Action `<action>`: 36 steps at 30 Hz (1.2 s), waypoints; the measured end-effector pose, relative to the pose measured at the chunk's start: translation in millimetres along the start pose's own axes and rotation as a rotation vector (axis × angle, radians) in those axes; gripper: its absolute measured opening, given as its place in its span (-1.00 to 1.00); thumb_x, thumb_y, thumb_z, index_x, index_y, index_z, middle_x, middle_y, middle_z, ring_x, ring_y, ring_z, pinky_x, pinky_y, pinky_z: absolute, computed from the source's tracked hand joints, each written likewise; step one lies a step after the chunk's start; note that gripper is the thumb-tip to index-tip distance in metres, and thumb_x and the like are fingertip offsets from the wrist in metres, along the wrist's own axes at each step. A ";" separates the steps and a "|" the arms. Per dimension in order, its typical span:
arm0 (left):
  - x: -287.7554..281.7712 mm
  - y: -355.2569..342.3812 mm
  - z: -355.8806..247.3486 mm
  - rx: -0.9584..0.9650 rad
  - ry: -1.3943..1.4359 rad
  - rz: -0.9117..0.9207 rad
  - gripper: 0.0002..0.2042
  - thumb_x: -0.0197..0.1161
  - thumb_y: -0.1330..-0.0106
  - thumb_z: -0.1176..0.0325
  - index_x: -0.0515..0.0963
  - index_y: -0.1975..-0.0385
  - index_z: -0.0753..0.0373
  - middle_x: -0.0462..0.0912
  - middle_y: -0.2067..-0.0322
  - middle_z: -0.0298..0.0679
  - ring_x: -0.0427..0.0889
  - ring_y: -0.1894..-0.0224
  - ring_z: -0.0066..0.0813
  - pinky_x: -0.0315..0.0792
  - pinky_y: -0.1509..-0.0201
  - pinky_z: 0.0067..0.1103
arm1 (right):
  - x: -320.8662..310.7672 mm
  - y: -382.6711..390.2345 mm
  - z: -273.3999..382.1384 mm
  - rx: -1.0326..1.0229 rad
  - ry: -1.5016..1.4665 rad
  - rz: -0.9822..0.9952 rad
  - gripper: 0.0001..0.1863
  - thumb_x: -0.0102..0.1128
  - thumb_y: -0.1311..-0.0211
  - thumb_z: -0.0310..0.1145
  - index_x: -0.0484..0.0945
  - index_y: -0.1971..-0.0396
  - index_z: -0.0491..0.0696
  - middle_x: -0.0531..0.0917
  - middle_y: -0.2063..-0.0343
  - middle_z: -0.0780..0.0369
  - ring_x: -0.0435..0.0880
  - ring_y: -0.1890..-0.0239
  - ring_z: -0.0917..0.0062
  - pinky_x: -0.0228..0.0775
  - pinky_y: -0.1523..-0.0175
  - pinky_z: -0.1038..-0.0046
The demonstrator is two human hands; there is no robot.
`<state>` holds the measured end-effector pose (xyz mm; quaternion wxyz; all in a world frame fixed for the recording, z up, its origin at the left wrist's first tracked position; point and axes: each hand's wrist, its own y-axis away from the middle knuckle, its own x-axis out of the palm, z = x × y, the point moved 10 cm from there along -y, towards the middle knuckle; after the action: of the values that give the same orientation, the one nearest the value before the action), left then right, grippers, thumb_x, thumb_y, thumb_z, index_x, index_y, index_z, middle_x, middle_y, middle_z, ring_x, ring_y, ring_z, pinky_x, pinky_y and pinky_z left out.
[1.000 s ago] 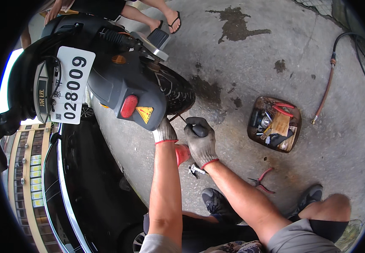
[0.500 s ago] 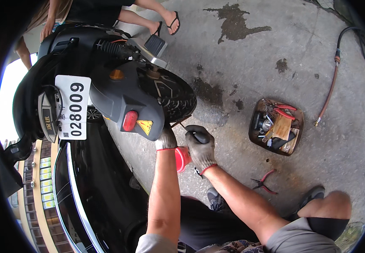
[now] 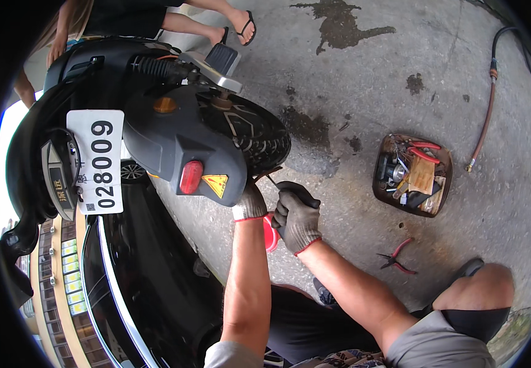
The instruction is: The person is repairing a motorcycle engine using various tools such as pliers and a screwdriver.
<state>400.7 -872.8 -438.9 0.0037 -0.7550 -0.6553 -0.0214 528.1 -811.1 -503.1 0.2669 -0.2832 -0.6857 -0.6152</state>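
right hand (image 3: 300, 219) in tight, gloved, fist curled round a thin-shafted tool (image 3: 271, 181), just below the rear tyre (image 3: 266, 138); its forearm slanted in from lower right; the left arm ran straight up, left hand (image 3: 250, 205) tucked behind the grey fender (image 3: 179, 144), fingers hidden, grip impossible to tell.

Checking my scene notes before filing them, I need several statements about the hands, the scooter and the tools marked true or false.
1. The left hand and right hand are both gloved. True.
2. The left hand is fully visible. False: the grey fender hides part of it.
3. A thin shaft sticks out from the right hand. True.
4. The tool tray lies right of the tyre. True.
5. The pliers outside the tray are closed. False: those pliers stand open.
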 end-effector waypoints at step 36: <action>-16.0 -3.8 18.5 0.000 0.019 -0.026 -0.62 0.13 -0.36 0.17 0.43 -0.06 0.25 0.54 0.06 -0.27 0.48 0.04 -0.42 0.40 -0.06 -0.45 | 37.0 15.6 64.7 -0.842 0.949 0.123 -0.88 0.16 -0.08 -0.61 0.60 0.35 -0.15 0.68 0.36 0.25 0.64 0.26 0.62 0.47 0.13 0.53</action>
<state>395.2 -887.5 -458.0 0.0099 -0.7464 -0.6648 -0.0287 512.4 -743.2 -472.4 0.4423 -0.0994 -0.1748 -0.8740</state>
